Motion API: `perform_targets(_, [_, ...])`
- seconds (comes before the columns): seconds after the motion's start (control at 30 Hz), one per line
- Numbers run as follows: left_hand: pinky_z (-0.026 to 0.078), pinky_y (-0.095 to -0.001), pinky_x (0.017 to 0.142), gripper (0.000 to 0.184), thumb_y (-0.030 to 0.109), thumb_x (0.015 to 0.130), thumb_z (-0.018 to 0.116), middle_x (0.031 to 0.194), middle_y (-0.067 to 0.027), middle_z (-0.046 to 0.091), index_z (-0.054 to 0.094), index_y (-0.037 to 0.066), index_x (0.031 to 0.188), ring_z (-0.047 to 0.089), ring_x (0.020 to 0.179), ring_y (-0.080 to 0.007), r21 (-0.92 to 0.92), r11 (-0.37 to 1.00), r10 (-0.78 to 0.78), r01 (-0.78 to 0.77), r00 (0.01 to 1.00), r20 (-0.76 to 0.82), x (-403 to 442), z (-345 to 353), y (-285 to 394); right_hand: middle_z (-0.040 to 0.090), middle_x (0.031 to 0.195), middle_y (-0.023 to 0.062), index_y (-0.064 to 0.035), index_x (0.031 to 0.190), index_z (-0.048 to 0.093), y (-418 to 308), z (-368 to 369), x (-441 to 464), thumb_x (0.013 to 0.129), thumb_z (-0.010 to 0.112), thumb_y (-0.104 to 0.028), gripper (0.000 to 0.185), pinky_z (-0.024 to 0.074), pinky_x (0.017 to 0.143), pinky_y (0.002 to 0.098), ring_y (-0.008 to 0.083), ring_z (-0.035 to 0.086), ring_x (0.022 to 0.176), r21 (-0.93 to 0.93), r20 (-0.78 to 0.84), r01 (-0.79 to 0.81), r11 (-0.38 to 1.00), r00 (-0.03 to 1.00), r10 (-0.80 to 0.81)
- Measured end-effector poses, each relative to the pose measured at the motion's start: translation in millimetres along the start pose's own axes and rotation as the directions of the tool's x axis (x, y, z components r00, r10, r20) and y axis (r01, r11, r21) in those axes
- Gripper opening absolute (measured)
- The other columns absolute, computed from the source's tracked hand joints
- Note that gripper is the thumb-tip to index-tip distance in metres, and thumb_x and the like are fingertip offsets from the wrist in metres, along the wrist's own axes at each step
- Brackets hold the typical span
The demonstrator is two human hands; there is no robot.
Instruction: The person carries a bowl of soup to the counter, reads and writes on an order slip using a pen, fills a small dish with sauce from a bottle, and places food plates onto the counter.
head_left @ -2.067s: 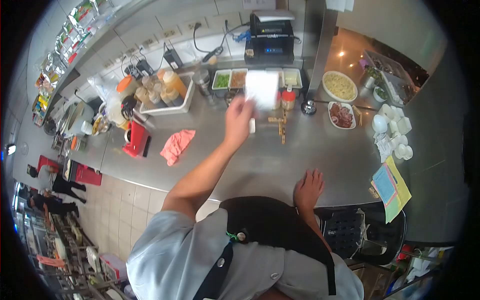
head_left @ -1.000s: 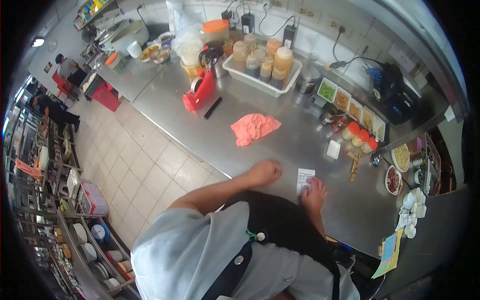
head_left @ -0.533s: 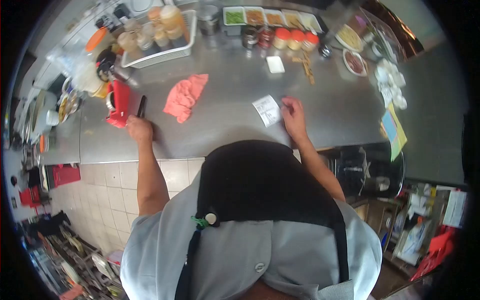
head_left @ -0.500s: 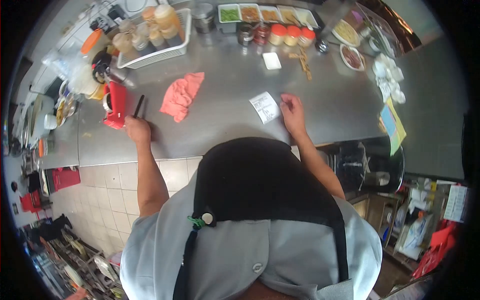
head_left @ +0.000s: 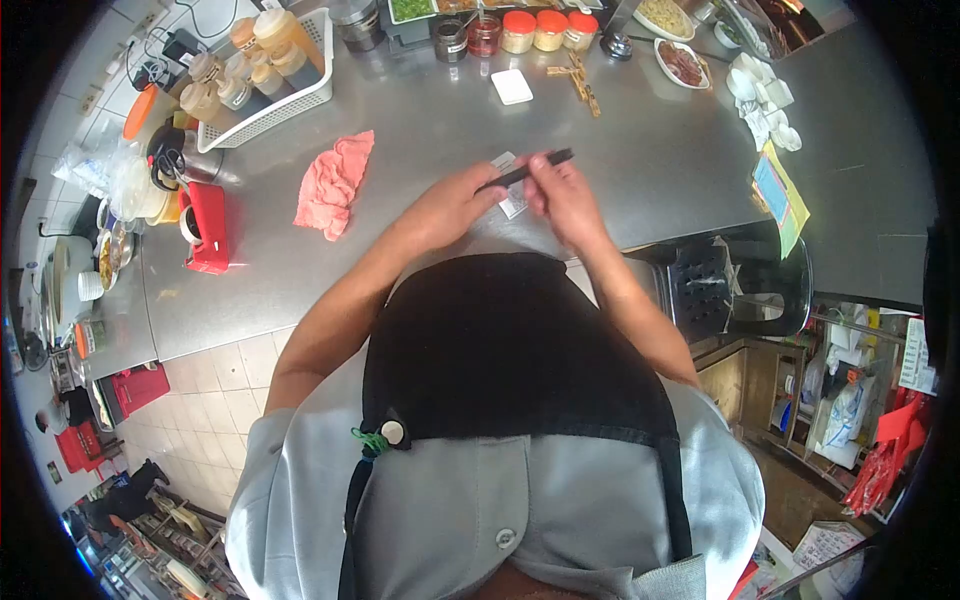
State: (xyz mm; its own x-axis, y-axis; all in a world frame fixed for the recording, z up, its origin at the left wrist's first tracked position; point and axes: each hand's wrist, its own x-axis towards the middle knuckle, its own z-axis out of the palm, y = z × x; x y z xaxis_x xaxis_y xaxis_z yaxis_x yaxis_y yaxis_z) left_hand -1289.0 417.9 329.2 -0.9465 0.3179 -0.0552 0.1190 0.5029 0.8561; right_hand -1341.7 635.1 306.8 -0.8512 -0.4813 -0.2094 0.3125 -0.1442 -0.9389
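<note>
A black pen (head_left: pixel 513 177) spans the space between my two hands over the counter. My left hand (head_left: pixel 450 208) pinches its left end. The fingers of my right hand (head_left: pixel 565 203) are closed around it near the other end, which pokes out past them. Beneath the pen, a white printed receipt (head_left: pixel 514 205) lies on the metal counter, partly covered by my hands. A crumpled pink cloth (head_left: pixel 335 185) rests to the left of my left hand. Above my right hand on the counter sits a small white square dish (head_left: pixel 512 87).
Far left on the counter (head_left: pixel 420 130) are a red holder (head_left: pixel 208 228) and a white basket (head_left: pixel 265 122) of bottles. Red-lidded jars (head_left: pixel 549 31) line the back, near wooden clips (head_left: pixel 580 85). A bowl of meat (head_left: pixel 682 64) and colored papers (head_left: pixel 780 198) are rightward.
My left hand has come from beside the red holder to the middle, bringing the pen. My right hand has moved onto the pen above the receipt. The view has shifted slightly.
</note>
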Motion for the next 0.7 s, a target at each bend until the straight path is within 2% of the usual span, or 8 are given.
perform_targets(0.1, [0.045, -0.0299, 0.070, 0.033, 0.037, 0.109, 0.058, 0.080, -0.0006, 0.057, 0.062, 0.005, 0.106, 0.053, 0.073, -0.0141, -0.338, 0.933, -0.063, 0.127, 0.979, 0.195, 24.9, -11.6, 9.2, 0.055, 0.076, -0.0044, -0.0066, 0.112, 0.067, -24.9, -8.8, 3.6, 0.112, 0.056, -0.033, 0.028, 0.0355, 0.056, 0.0226, 0.0055, 0.045, 0.063, 0.085, -0.019, 0.091, 0.992, 0.996, -0.089])
perform_targets(0.23, [0.044, -0.0283, 0.067, 0.040, 0.046, 0.107, 0.062, 0.078, -0.0005, 0.056, 0.062, 0.006, 0.106, 0.050, 0.067, -0.0112, -0.656, 0.728, 0.047, 0.199, 0.940, 0.337, 36.6, -19.7, 28.5, 0.055, 0.073, -0.0038, -0.0075, 0.109, 0.066, -45.0, -15.7, 4.4, 0.112, 0.057, -0.033, 0.027, 0.0345, 0.056, 0.0226, 0.0063, 0.044, 0.060, 0.207, 0.019, 0.241, 0.948, 0.968, -0.250])
perform_targets(0.33, [0.048, -0.0310, 0.069, 0.041, 0.045, 0.107, 0.062, 0.080, -0.0027, 0.058, 0.062, 0.004, 0.112, 0.053, 0.067, -0.0132, -0.792, 0.522, 0.140, 0.316, 0.884, 0.445, 33.5, -30.8, 31.4, 0.055, 0.072, -0.0024, -0.0067, 0.110, 0.065, -71.8, -7.7, -6.0, 0.113, 0.054, -0.034, 0.029, 0.0360, 0.057, 0.0254, 0.0085, 0.043, 0.058, 0.293, -0.091, 0.359, 0.886, 0.933, -0.347])
perform_targets(0.4, [0.051, -0.0327, 0.072, 0.039, 0.040, 0.108, 0.063, 0.083, -0.0049, 0.060, 0.061, 0.002, 0.118, 0.056, 0.068, -0.0148, -0.834, 0.420, 0.210, 0.359, 0.855, 0.474, 17.2, -48.2, 27.0, 0.057, 0.073, 0.0000, -0.0054, 0.115, 0.064, -95.9, -52.5, -4.6, 0.114, 0.051, -0.036, 0.034, 0.0395, 0.058, 0.0296, 0.0109, 0.045, 0.059, 0.467, -0.194, 0.548, 0.694, 0.830, -0.524])
perform_targets(0.5, [0.054, -0.0345, 0.079, 0.035, 0.033, 0.108, 0.063, 0.088, -0.0072, 0.063, 0.059, 0.002, 0.124, 0.061, 0.075, -0.0165, -0.840, 0.378, 0.094, 0.389, 0.886, 0.453, -4.9, -59.5, -4.4, 0.060, 0.076, 0.0020, -0.0039, 0.119, 0.064, -110.1, -90.2, -5.1, 0.115, 0.048, -0.038, 0.038, 0.0416, 0.060, 0.0339, 0.0123, 0.050, 0.061, 0.371, -0.223, 0.561, 0.740, 0.828, -0.515])
perform_targets(0.53, [0.054, -0.0341, 0.079, 0.032, 0.032, 0.109, 0.062, 0.090, -0.0070, 0.064, 0.059, 0.002, 0.121, 0.062, 0.077, -0.0165, -0.835, 0.430, 0.001, 0.344, 0.924, 0.381, -6.6, -55.4, -13.7, 0.065, 0.082, 0.0036, -0.0025, 0.124, 0.063, -96.1, -98.9, -4.2, 0.114, 0.049, -0.035, 0.037, 0.0513, 0.066, 0.0353, 0.0139, 0.060, 0.069, 0.284, -0.108, 0.502, 0.817, 0.863, -0.493])
perform_targets(0.6, [0.055, -0.0334, 0.079, 0.028, 0.031, 0.110, 0.061, 0.093, -0.0065, 0.065, 0.059, 0.004, 0.115, 0.063, 0.081, -0.0164, -0.804, 0.536, -0.168, 0.257, 0.966, 0.197, -10.4, -42.7, -37.2, 0.067, 0.086, 0.0048, -0.0020, 0.125, 0.063, -50.2, -95.1, 0.1, 0.114, 0.051, -0.033, 0.035, 0.0568, 0.074, 0.0363, 0.0157, 0.066, 0.075, 0.316, -0.117, 0.336, 0.887, 0.942, -0.315])
perform_targets(0.7, [0.054, -0.0351, 0.088, 0.022, 0.016, 0.108, 0.061, 0.105, -0.0089, 0.066, 0.058, 0.005, 0.127, 0.065, 0.096, -0.0186, -0.852, 0.483, -0.229, 0.204, 0.968, 0.102, -15.5, -20.0, -89.6, 0.070, 0.091, 0.0069, -0.0019, 0.127, 0.062, 12.3, -61.4, 3.6, 0.112, 0.055, -0.029, 0.031, 0.0619, 0.089, 0.0371, 0.0182, 0.071, 0.086, 0.499, -0.064, 0.138, 0.855, 0.990, -0.123])
